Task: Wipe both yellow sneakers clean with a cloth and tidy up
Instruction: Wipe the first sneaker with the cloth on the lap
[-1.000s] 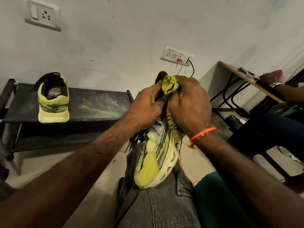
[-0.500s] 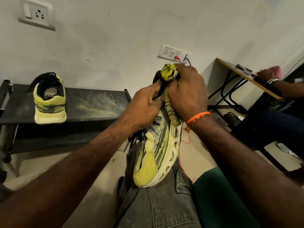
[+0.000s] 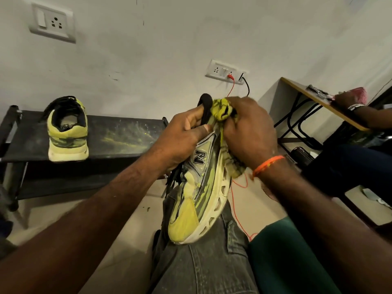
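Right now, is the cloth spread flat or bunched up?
Bunched up. The cloth is wadded in the right hand, pressed against the heel of the sneaker that the left hand grips.

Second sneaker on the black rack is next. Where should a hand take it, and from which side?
Take the sneaker on the rack by its heel collar, coming from the front and above. Its heel faces the camera with the opening upward and unobstructed, so fingers can probably hook inside and the thumb press the heel's back. The rack leaves room around it.
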